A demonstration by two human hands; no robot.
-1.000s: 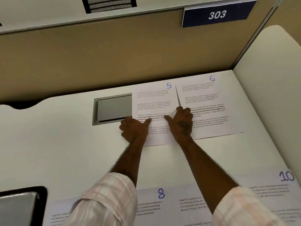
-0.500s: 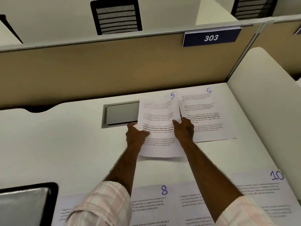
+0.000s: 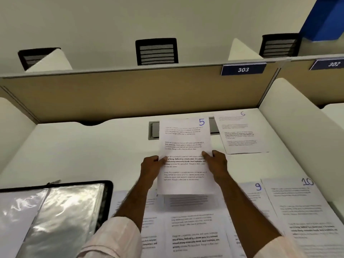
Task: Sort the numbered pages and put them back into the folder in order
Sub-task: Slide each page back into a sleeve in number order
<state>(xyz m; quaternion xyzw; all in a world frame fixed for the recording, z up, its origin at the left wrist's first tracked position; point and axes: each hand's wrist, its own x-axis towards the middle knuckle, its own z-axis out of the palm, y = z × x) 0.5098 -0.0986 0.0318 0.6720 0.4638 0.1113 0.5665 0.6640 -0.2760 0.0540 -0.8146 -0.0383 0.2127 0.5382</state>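
Note:
Page 5 (image 3: 184, 138), a printed white sheet with a blue handwritten number, is lifted off the desk and held upright-tilted in front of me. My left hand (image 3: 151, 167) pinches its left edge and my right hand (image 3: 216, 163) pinches its right edge. Page 6 (image 3: 240, 134) lies flat at the far right of the desk. Pages 9 (image 3: 251, 198) and 10 (image 3: 301, 205) lie in a near row, with more sheets (image 3: 193, 229) under my arms. The open folder (image 3: 55, 216) with shiny plastic sleeves sits at the near left.
A grey cable hatch (image 3: 153, 130) is set into the white desk (image 3: 83, 155) behind page 5. A tan partition (image 3: 130, 92) with a sign reading 303 closes the back. White side dividers (image 3: 297, 131) flank the desk. Black chair backs show beyond.
Page 5 lay flat beside page 6 under both hands; both hands have gripped its edges, lifted it and drawn it toward me. The view has tilted up.

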